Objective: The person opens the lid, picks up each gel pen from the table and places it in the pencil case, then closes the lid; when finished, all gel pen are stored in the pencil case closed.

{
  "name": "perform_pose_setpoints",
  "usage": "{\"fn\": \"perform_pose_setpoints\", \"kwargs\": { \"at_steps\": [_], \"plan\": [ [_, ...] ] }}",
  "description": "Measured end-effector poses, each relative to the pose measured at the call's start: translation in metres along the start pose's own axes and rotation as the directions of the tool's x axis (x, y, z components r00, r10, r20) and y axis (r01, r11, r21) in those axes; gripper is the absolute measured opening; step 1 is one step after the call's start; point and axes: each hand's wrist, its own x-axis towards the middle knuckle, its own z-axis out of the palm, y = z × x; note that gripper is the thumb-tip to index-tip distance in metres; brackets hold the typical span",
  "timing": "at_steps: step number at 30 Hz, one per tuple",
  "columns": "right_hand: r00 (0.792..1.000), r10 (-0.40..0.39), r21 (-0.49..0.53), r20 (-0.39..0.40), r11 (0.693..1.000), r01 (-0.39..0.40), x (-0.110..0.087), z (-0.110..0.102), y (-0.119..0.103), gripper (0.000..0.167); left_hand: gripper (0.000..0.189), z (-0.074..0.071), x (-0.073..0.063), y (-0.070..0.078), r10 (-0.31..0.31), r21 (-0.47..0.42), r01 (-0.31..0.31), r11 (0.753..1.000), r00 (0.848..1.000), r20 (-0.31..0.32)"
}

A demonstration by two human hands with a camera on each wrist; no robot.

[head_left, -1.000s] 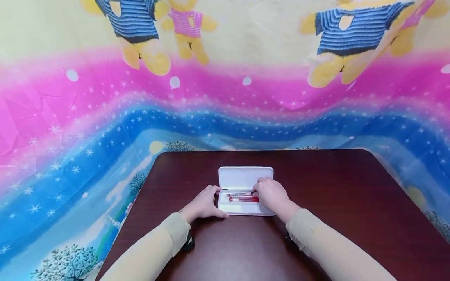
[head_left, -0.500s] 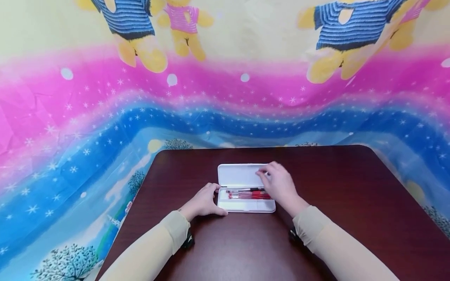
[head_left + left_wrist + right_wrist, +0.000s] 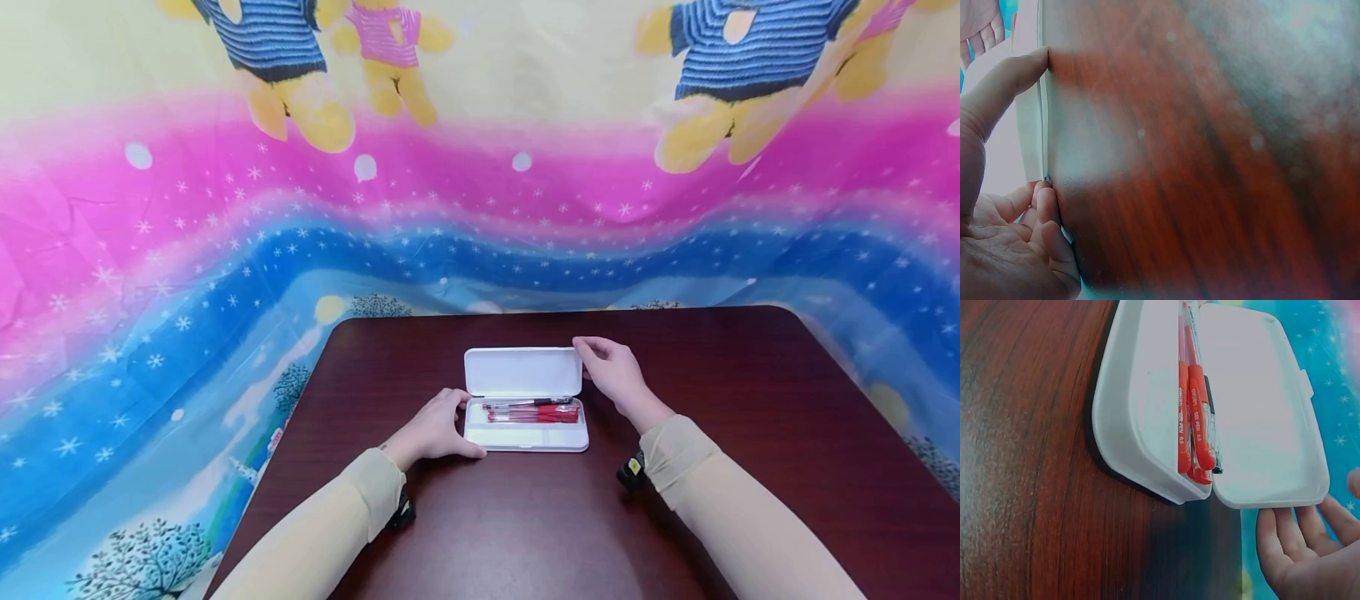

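Observation:
A white pencil case point(image 3: 510, 437) lies open on the table, its lid point(image 3: 522, 372) tilted up behind the tray. Red gel pens point(image 3: 534, 414) and a black pen point(image 3: 528, 403) lie in its rear compartment. My left hand point(image 3: 431, 431) grips the left end of the case, thumb at the front edge and fingers at the back. My right hand point(image 3: 618, 377) is at the lid's right end. In the right wrist view, the right fingers point(image 3: 1294, 534) touch the lid's edge from outside, with the thumb apart from it and partly out of frame.
The dark brown wooden table point(image 3: 720, 400) extends around the case. Behind it hangs a patterned cloth point(image 3: 480, 200) with bears and snowflakes. Black wrist cameras point(image 3: 632, 472) sit under both wrists.
My right hand has left the pens in the case, risen past the lid's inside and moved right to the lid's outer edge. The left hand has stayed on the case.

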Motion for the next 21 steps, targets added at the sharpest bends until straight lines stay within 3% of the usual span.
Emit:
{"fn": "perform_pose_setpoints", "kwargs": {
  "at_steps": [3,8,13,17,21],
  "plan": [
    [1.0,-0.009,-0.01,0.008,1.0,0.009,0.0,0.0,-0.002,0.054,0.096,0.0,0.001,0.001,0.009,0.009,-0.009,1.0,1.0,-0.011],
    [0.998,-0.059,-0.12,-0.02,0.991,0.056,-0.005,0.001,-0.005,0.05,0.097,0.0,0.001,0.0,0.012,0.002,-0.012,1.0,1.0,-0.015],
    [0.983,-0.181,-0.251,-0.022,0.953,0.17,-0.017,0.009,-0.002,0.04,0.097,0.002,0.0,0.0,-0.007,-0.001,0.007,1.0,1.0,-0.002],
    [0.943,-0.332,-0.353,-0.015,0.884,0.306,-0.033,0.017,-0.003,0.03,0.098,0.003,0.001,-0.001,-0.011,-0.002,0.011,1.0,1.0,-0.006],
    [0.878,-0.478,-0.452,0.035,0.776,0.44,-0.048,0.023,-0.005,0.024,0.099,0.003,0.002,-0.001,-0.003,0.008,0.003,1.0,1.0,-0.017]
  ]
}}
